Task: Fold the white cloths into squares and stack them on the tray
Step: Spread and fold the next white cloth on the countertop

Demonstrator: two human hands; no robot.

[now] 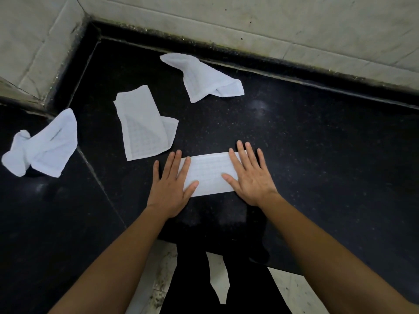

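black speckled counter [306, 143]: folded cloth [209, 175], three loose cloths [145, 125].

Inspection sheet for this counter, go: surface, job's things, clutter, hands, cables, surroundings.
Surface: black speckled stone counter, a seam on its left.
Job's things: folded cloth strip nearest; crumpled cloth far left; half-folded cloth in the middle; twisted cloth near the tiled wall; no tray in view.
Clutter: nothing seen.
Hands: left hand and right hand flat, fingers straight, pressing the strip's ends.
Cables: nothing seen.
Surroundings: tiled wall behind and left; pale floor below the counter edge.
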